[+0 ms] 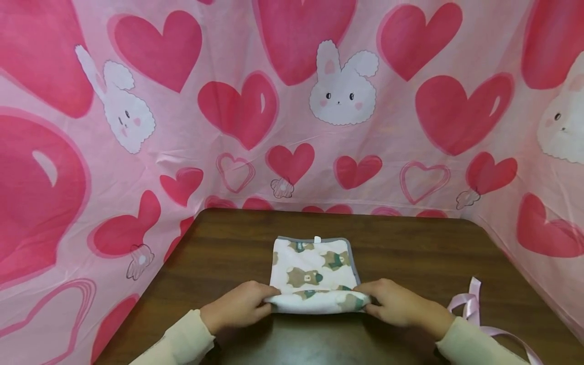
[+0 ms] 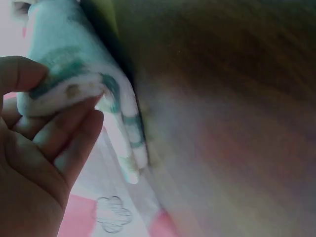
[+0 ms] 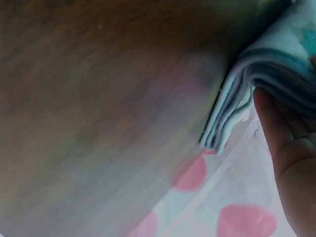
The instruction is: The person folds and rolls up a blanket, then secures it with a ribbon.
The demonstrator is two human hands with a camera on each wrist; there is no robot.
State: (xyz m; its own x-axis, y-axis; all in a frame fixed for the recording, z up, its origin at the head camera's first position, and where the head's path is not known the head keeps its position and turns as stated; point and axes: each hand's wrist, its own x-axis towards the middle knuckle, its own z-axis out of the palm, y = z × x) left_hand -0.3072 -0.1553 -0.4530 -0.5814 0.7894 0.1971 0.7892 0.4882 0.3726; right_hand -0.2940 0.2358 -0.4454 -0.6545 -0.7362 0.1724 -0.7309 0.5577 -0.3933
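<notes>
On the brown table lies a white bear-print towel (image 1: 315,263), folded in layers, with grey edging and a small white tag at its far edge. Its near end is lifted and rolled over into a thick fold. My left hand (image 1: 242,305) pinches the left end of that fold, thumb on one side and fingers on the other, as the left wrist view also shows. At the opposite end my right hand (image 1: 401,306) grips the fold. In the right wrist view, stacked layers of the towel (image 3: 232,103) hang beside its fingers, and its thumb is mostly out of frame.
A pink ribbon (image 1: 473,306) lies loosely curled on the table (image 1: 410,253) at the right, near my right forearm. A pink cloth backdrop (image 1: 292,132) with hearts and rabbits surrounds the table's back and sides.
</notes>
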